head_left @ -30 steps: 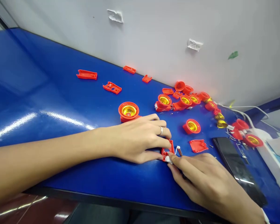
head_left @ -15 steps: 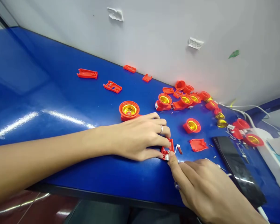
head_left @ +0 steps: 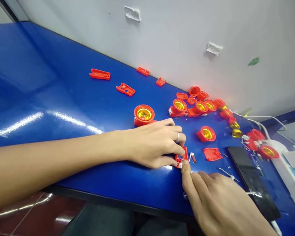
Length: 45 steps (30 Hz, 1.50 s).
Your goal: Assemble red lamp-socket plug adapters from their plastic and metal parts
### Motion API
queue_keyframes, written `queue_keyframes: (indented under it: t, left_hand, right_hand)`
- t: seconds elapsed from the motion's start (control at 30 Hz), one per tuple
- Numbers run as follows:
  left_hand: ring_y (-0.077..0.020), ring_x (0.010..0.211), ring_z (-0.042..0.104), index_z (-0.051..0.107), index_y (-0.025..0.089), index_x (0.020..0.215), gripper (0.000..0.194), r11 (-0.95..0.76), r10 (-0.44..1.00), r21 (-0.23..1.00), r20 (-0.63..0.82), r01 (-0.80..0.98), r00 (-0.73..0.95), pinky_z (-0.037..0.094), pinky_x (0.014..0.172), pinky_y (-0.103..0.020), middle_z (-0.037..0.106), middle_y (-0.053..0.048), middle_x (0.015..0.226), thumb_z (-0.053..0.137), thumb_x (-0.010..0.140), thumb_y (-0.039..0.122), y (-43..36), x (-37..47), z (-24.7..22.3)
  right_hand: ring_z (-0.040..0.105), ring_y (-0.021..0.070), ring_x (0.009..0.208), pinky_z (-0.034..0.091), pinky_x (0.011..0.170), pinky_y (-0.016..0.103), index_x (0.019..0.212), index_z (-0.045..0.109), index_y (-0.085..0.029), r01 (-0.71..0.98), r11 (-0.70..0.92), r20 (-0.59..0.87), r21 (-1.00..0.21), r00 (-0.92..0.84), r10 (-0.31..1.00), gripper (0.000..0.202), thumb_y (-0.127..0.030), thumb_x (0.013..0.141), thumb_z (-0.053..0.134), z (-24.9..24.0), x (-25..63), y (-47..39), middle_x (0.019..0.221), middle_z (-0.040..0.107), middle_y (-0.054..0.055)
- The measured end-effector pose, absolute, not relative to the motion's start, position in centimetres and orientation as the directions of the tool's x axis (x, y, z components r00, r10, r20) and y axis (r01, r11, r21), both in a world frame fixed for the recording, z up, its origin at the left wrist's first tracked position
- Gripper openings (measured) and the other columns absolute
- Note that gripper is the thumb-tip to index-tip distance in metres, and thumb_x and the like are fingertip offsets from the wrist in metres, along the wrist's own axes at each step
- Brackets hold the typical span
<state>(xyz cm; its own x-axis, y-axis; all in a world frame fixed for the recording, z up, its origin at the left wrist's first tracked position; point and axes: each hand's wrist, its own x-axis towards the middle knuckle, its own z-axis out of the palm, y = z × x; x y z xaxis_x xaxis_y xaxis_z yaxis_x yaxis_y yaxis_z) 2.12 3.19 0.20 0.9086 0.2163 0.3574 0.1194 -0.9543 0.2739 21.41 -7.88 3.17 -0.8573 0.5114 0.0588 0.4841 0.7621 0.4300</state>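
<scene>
A small red plastic housing (head_left: 185, 151) with open cutouts lies at the table's front. My left hand (head_left: 159, 144) reaches in from the left and grips it, thumb on the near side and fingers on the far side. My right hand (head_left: 211, 193) is closed, one fingertip pressing a small silvery piece at the housing's near edge. Whatever its curled fingers hold is hidden. A white wire with a small dark red part (head_left: 193, 158) trails from the housing's right side. Just beyond my left hand stands a red lamp socket (head_left: 144, 114) with a gold threaded inside.
On the blue table (head_left: 88, 108), several red sockets (head_left: 179, 106) cluster by the wall. A loose socket (head_left: 206, 134), a red cover (head_left: 212, 154) and a black phone (head_left: 248, 177) lie rightward. Red shells (head_left: 100, 74) lie farther back. A white device (head_left: 288, 164) stands far right.
The whole scene sits slightly farther right as the head view has shifted. Both hands stay at the red housing, with the right fingertip still pressed on its near edge.
</scene>
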Motion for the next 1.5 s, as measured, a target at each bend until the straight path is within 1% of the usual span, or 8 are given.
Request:
queue_keyframes:
  t: [0.17, 0.23, 0.33, 0.5, 0.7, 1.0, 1.3, 1.5]
  left_hand:
    - [-0.0225, 0.1, 0.062, 0.074, 0.021, 0.102, 0.015, -0.956, 0.202, 0.272, 0.338, 0.11, 0.919, 0.041, 0.094, -0.039, 0.072, -0.007, 0.106, 0.062, 0.095, 0.026, 3.2, 2.1, 0.3]
    - [-0.0223, 0.101, 0.062, 0.073, 0.022, 0.104, 0.015, -0.956, 0.208, 0.27, 0.339, 0.117, 0.918, 0.041, 0.093, -0.039, 0.072, -0.007, 0.107, 0.062, 0.095, 0.026, 3.3, 2.1, 0.3]
    - [-0.0216, 0.1, 0.062, 0.072, 0.022, 0.107, 0.016, -0.955, 0.215, 0.27, 0.338, 0.124, 0.916, 0.04, 0.092, -0.039, 0.071, -0.007, 0.109, 0.06, 0.095, 0.025, 3.2, 2.0, 0.2]
    - [-0.0212, 0.093, 0.061, 0.072, 0.021, 0.1, 0.017, -0.917, 0.288, 0.372, 0.371, 0.143, 0.883, 0.04, 0.09, -0.04, 0.071, -0.006, 0.107, 0.068, 0.087, 0.031, 2.7, 2.2, 0.2]
    - [-0.0204, 0.096, 0.058, 0.073, 0.023, 0.092, 0.01, -0.848, 0.418, 0.473, 0.323, 0.238, 0.849, 0.037, 0.088, -0.04, 0.07, -0.001, 0.107, 0.071, 0.089, 0.032, 2.2, 2.6, 0.3]
    - [-0.0191, 0.1, 0.059, 0.072, 0.026, 0.099, 0.014, -0.825, 0.451, 0.496, 0.288, 0.271, 0.845, 0.034, 0.094, -0.038, 0.072, 0.005, 0.109, 0.072, 0.089, 0.037, 2.4, 3.0, 0.4]
    - [-0.0193, 0.104, 0.06, 0.072, 0.027, 0.098, 0.013, -0.803, 0.495, 0.495, 0.247, 0.331, 0.833, 0.033, 0.095, -0.038, 0.072, 0.006, 0.11, 0.074, 0.087, 0.035, 2.1, 3.2, 0.9]
    - [-0.0206, 0.103, 0.064, 0.07, 0.019, 0.103, 0.013, -0.952, 0.239, 0.282, 0.444, 0.118, 0.864, 0.041, 0.095, -0.042, 0.071, -0.006, 0.11, 0.058, 0.097, 0.019, 2.4, 2.8, 0.6]
  right_hand:
    - [0.049, 0.0196, 0.035, 0.03, 0.034, 0.033, 0.098, 0.071, 0.005, 0.476, 0.763, 0.071, 0.438, -0.864, 0.498, 0.038, -0.001, 0.072, 0.043, 3.0, 21.8, -7.8, 0.053, 0.059, 0.009]
    - [0.052, 0.0174, 0.04, 0.032, 0.038, 0.032, 0.108, 0.067, 0.005, 0.516, 0.791, 0.118, 0.329, -0.853, 0.508, 0.038, 0.0, 0.082, 0.04, 2.4, 22.7, -7.6, 0.059, 0.063, 0.007]
    - [0.06, 0.013, 0.047, 0.04, 0.05, 0.029, 0.113, 0.065, -0.006, 0.687, 0.718, 0.304, 0.113, -0.711, 0.634, 0.024, -0.014, 0.098, 0.048, 1.2, 24.1, -7.5, 0.065, 0.067, 0.0]
    - [0.064, 0.0086, 0.052, 0.039, 0.057, 0.026, 0.109, 0.066, -0.013, 0.743, 0.668, 0.48, -0.039, -0.573, 0.665, 0.015, -0.015, 0.096, 0.06, -0.1, 24.5, -7.6, 0.067, 0.069, -0.005]
    - [0.056, 0.0079, 0.048, 0.034, 0.052, 0.025, 0.108, 0.067, -0.019, 0.748, 0.636, 0.354, -0.191, -0.552, 0.755, 0.023, -0.008, 0.093, 0.055, -0.1, 24.9, -7.2, 0.061, 0.061, -0.007]
    - [0.053, 0.0089, 0.054, 0.029, 0.056, 0.029, 0.122, 0.064, -0.022, 0.766, 0.628, 0.348, -0.133, -0.558, 0.754, 0.041, -0.001, 0.088, 0.055, -0.8, 26.2, -7.4, 0.069, 0.062, -0.007]
    - [0.049, 0.0085, 0.053, 0.025, 0.054, 0.029, 0.109, 0.066, -0.018, 0.72, 0.673, 0.443, -0.169, -0.554, 0.705, 0.032, 0.001, 0.089, 0.052, -1.3, 25.8, -6.6, 0.065, 0.06, -0.006]
    - [0.047, 0.0093, 0.05, 0.024, 0.051, 0.03, 0.101, 0.065, -0.018, 0.737, 0.648, 0.396, -0.192, -0.546, 0.739, 0.023, -0.002, 0.09, 0.052, -1.2, 25.8, -6.6, 0.065, 0.059, -0.006]
